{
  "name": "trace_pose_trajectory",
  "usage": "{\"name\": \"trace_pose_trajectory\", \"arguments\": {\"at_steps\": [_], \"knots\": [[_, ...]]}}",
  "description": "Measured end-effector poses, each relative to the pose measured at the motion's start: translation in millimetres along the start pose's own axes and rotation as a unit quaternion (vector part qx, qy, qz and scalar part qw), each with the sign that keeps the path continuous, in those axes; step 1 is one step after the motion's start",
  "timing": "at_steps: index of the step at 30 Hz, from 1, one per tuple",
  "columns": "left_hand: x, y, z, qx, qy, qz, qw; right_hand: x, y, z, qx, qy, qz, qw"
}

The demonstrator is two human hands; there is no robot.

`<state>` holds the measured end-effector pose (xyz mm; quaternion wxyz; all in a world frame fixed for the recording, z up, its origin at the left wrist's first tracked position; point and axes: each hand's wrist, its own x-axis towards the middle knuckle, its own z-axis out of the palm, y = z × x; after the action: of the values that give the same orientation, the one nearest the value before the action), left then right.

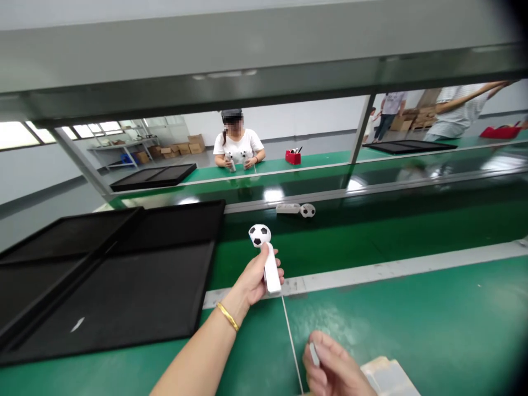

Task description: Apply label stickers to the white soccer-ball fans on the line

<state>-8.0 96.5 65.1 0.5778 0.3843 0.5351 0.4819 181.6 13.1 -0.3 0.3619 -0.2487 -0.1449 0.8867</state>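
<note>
Football-headed white device [271, 269] is what we are watching closest: a black-and-white patterned ball is sitting on top of a slim white handle, and a thin white cord [292, 341] is running down from its base. Our left hand [256, 279], with a gold bracelet [227, 317] around its wrist, is clenching the handle and holding the device upright above a green bench mat [433, 313]. Our right hand [334, 366] is pinching a small white piece [314, 355] just beside the cord (the fingers are hiding most of it, so we cannot tell what it is). The cord's lower end is running out of the bottom of the view. A pale packet [388, 379] is lying by the right hand, cut off by the frame.

To the left, a large black tray [107, 286] is lying on the bench. Farther ahead, a second football-headed device [295, 209] is lying on its side. Across the bench, a seated co-worker [237, 146] is holding two similar devices [237, 160], near a red holder [292, 157] and another black tray [152, 177]. Cardboard boxes [190, 146] are standing beyond them, while other people [390, 107] are moving about at upper right, partly cut off by a grey overhead beam [247, 71].
</note>
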Motion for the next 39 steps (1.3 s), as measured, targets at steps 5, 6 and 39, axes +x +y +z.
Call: {"name": "trace_pose_trajectory", "arguments": {"at_steps": [5, 6, 39], "knots": [[-38, -10, 4.2, -0.397, -0.015, -0.122, 0.91, -21, -12, 19, -0.016, 0.008, -0.036, 0.999], [-43, -11, 4.8, -0.44, -0.011, -0.137, 0.887, -24, -15, 22, -0.026, 0.0, -0.045, 0.999], [-97, -7, 69.8, -0.588, -0.116, -0.256, 0.758, 14, -17, 77, -0.29, 0.181, -0.54, 0.769]]}}
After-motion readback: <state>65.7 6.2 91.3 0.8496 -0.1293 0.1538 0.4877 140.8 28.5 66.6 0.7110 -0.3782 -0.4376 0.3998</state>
